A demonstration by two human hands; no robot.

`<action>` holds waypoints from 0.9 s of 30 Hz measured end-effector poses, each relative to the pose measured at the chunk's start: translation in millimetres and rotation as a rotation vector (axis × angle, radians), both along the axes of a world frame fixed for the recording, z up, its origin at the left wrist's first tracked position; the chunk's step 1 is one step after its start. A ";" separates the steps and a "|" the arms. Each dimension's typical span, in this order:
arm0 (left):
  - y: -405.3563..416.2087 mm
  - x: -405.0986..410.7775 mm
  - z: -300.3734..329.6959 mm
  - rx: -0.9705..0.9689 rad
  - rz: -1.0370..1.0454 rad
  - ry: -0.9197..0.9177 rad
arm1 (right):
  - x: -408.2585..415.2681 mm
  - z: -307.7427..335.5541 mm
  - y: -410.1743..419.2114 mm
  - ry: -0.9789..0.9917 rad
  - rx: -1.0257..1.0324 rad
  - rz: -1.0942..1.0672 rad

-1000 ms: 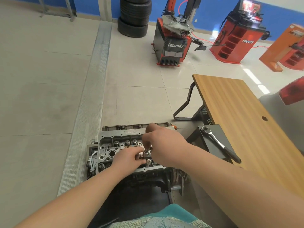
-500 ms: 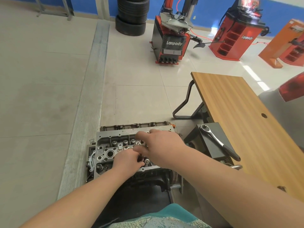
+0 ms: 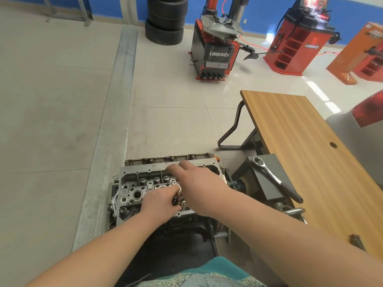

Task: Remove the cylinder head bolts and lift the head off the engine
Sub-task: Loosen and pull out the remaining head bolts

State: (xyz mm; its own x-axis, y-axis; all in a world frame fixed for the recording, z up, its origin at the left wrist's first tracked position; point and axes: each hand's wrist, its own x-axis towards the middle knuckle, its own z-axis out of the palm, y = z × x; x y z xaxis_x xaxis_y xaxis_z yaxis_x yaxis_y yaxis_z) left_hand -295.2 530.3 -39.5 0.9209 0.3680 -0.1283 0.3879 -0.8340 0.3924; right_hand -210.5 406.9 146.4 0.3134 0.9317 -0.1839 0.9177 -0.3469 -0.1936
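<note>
The grey aluminium cylinder head (image 3: 134, 193) sits on the engine block on a stand just in front of me, with valve springs and bolt holes showing on its left half. My left hand (image 3: 160, 201) lies on the middle of the head, its fingertips curled round a shiny cylinder head bolt (image 3: 179, 192). My right hand (image 3: 200, 184) reaches over the head with fingers stretched out, the tips touching the far rim. Both hands hide the right half of the head.
A ratchet wrench (image 3: 269, 175) lies on a dark box (image 3: 255, 183) right of the engine. A wooden table (image 3: 300, 141) stands further right. Far across the tiled floor are a tyre changer (image 3: 215, 52), stacked tyres (image 3: 165, 19) and a red wheel balancer (image 3: 294, 44).
My right hand has left the bolt, moved to the far rim of the head and straightened its fingers. My left hand has stayed at the bolt.
</note>
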 end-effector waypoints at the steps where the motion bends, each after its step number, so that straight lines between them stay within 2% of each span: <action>1: -0.5 -0.4 1.0 -0.002 -0.001 -0.014 | -0.1 0.0 -2.0 -0.006 0.013 0.057; 3: -1.6 -0.4 3.5 -0.019 0.006 -0.015 | -1.7 -0.2 -3.6 -0.057 0.051 0.082; 6: -2.2 0.9 5.0 -0.017 0.012 0.034 | -2.9 -0.9 -2.2 -0.036 0.100 -0.041; 8: -4.3 0.7 5.4 0.020 0.000 0.032 | -2.1 1.0 -2.9 -0.039 0.120 -0.047; 10: -6.2 0.6 7.2 0.058 -0.025 0.025 | -1.4 7.7 -10.0 -0.027 0.224 -0.053; 13: -5.5 -1.0 9.4 0.086 -0.068 0.019 | 12.3 21.0 -29.9 0.046 0.437 -0.169; 16: 1.8 -4.9 12.3 0.082 -0.140 -0.013 | 33.2 20.6 -56.1 0.080 0.551 -0.279; 21: 6.3 -7.8 18.5 0.096 -0.206 0.037 | 50.9 -7.1 -84.4 0.082 0.505 -0.302; 27: 2.7 -5.2 26.1 0.065 -0.169 0.095 | 55.8 -35.1 -95.5 0.107 0.425 -0.227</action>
State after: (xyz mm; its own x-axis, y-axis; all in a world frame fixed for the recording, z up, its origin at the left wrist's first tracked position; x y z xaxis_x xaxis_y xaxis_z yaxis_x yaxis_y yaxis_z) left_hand -300.4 533.0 -13.4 0.9552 0.2198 -0.1983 0.2732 -0.9125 0.3045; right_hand -154.7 311.3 111.3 0.5172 0.8416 0.1557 0.7953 -0.4055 -0.4507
